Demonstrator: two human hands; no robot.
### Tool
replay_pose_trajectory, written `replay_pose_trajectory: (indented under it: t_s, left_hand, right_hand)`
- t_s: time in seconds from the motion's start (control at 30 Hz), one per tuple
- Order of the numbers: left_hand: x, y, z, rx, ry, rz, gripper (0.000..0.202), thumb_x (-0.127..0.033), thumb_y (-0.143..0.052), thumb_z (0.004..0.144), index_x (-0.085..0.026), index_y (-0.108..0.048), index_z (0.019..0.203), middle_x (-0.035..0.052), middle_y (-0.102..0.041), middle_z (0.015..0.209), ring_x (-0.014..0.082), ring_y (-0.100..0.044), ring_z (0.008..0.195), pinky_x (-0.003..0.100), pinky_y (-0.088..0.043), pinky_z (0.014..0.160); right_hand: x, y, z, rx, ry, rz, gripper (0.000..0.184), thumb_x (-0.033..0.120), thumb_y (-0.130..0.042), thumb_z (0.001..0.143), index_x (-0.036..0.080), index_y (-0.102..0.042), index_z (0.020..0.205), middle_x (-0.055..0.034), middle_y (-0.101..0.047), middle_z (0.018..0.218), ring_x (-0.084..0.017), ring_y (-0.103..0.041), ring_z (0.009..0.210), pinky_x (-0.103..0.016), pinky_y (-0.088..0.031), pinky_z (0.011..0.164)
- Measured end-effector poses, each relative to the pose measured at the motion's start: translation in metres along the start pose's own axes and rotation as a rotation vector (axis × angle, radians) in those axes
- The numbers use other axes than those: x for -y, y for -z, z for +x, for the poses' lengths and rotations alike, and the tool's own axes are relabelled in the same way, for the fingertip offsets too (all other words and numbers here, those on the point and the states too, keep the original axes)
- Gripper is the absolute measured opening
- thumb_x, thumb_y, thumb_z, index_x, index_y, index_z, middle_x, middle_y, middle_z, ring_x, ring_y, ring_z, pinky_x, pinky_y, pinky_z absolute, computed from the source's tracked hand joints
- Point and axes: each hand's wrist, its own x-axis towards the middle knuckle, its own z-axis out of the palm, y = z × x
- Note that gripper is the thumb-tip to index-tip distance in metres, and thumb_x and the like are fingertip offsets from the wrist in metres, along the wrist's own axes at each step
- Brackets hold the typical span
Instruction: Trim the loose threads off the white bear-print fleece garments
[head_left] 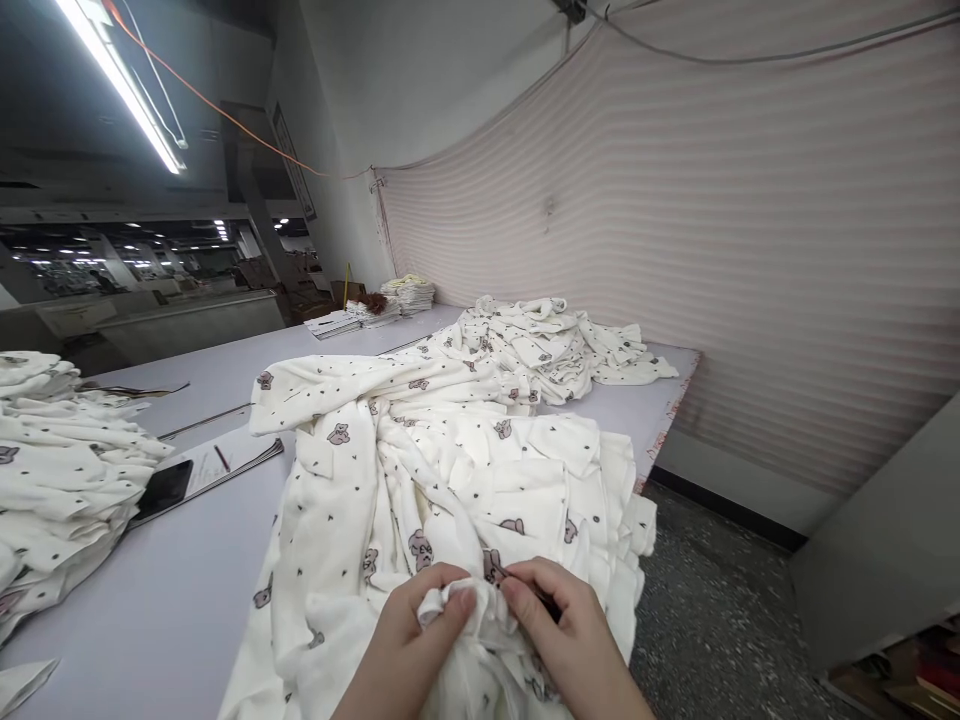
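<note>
A white fleece garment (337, 500) printed with small grey-brown animals and dark specks lies spread over the near table edge. My left hand (424, 615) is closed, pinching a gathered edge of it between thumb and fingers. Just to the right, my right hand (559, 610) is closed around a slim dark tool (505, 571) that looks like thread snips. Its tip pokes out beside the bunched cloth; most of it is hidden in the palm. The two hands nearly meet over the gathered fabric.
A heap of matching garments (525, 345) lies farther back on the pale table (202, 570). At left stands another garment stack (67, 480), beside a phone (166, 487) and a paper pad (232, 455). Folded piles (409, 293) sit at the far corner. A striped cloth (675, 220) hangs behind.
</note>
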Motion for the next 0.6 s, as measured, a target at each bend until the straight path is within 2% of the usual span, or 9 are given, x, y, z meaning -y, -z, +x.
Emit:
replay_pose_trajectory:
  t_s: [0.1, 0.2, 0.3, 0.37, 0.47, 0.53, 0.6]
  left_hand:
    - [-0.002, 0.001, -0.002, -0.047, 0.093, -0.087, 0.034, -0.052, -0.062, 0.076, -0.02, -0.069, 0.084, 0.0015, -0.07, 0.08, 0.0232, -0.062, 0.085, 0.028, -0.05, 0.075]
    - [0.0, 0.004, -0.003, -0.033, 0.109, -0.162, 0.037, -0.054, -0.063, 0.074, -0.019, -0.069, 0.083, 0.0018, -0.07, 0.078, 0.023, -0.063, 0.083, 0.029, -0.051, 0.076]
    - [0.006, 0.007, -0.005, 0.018, 0.149, -0.195, 0.038, -0.052, -0.07, 0.067, -0.018, -0.069, 0.083, 0.0021, -0.07, 0.076, 0.0227, -0.064, 0.08, 0.03, -0.051, 0.073]
    - [0.01, 0.007, -0.008, 0.034, 0.173, -0.155, 0.034, -0.047, -0.074, 0.064, -0.018, -0.07, 0.082, 0.0028, -0.07, 0.077, 0.0242, -0.065, 0.082, 0.031, -0.052, 0.074]
    - [0.012, 0.004, -0.012, -0.085, 0.133, -0.027, 0.028, -0.038, -0.074, 0.064, -0.02, -0.072, 0.085, 0.005, -0.072, 0.092, 0.0288, -0.062, 0.099, 0.033, -0.051, 0.083]
    - [0.011, 0.001, -0.014, -0.114, 0.08, -0.008, 0.025, -0.038, -0.072, 0.067, -0.021, -0.072, 0.085, 0.0041, -0.073, 0.095, 0.0285, -0.063, 0.1, 0.033, -0.051, 0.086]
    - [0.009, 0.0, -0.014, -0.063, 0.042, -0.05, 0.024, -0.042, -0.068, 0.071, -0.02, -0.072, 0.08, 0.0034, -0.073, 0.085, 0.0267, -0.066, 0.09, 0.031, -0.053, 0.08]
  right_hand:
    - [-0.004, -0.012, -0.007, -0.086, 0.101, 0.047, 0.017, 0.029, -0.062, 0.081, 0.021, -0.064, 0.096, -0.0046, -0.066, 0.087, -0.018, -0.065, 0.079, -0.024, -0.054, 0.068]
    - [-0.009, -0.023, -0.012, -0.085, 0.283, -0.013, 0.028, 0.014, -0.052, 0.08, 0.023, -0.064, 0.103, -0.0063, -0.065, 0.095, -0.018, -0.065, 0.082, -0.023, -0.054, 0.067]
    - [-0.013, -0.026, -0.011, -0.079, 0.376, -0.099, 0.03, 0.011, -0.045, 0.082, 0.023, -0.063, 0.102, -0.0054, -0.069, 0.09, -0.018, -0.066, 0.079, -0.025, -0.053, 0.067]
    - [-0.012, -0.025, -0.008, -0.104, 0.346, -0.158, 0.02, 0.016, -0.044, 0.086, 0.021, -0.06, 0.097, -0.0033, -0.069, 0.078, -0.017, -0.065, 0.068, -0.025, -0.051, 0.061]
    - [-0.005, -0.022, -0.002, -0.124, 0.253, -0.168, 0.017, 0.026, -0.042, 0.093, 0.02, -0.057, 0.087, 0.0005, -0.062, 0.064, -0.014, -0.06, 0.054, -0.022, -0.047, 0.052]
    - [0.002, -0.019, -0.001, -0.137, 0.187, -0.133, 0.019, 0.032, -0.046, 0.093, 0.02, -0.058, 0.084, 0.0004, -0.062, 0.065, -0.014, -0.06, 0.057, -0.02, -0.047, 0.052]
    - [0.008, -0.015, -0.004, -0.141, 0.141, -0.056, 0.018, 0.036, -0.052, 0.09, 0.021, -0.061, 0.091, -0.0031, -0.065, 0.077, -0.017, -0.064, 0.07, -0.02, -0.051, 0.058]
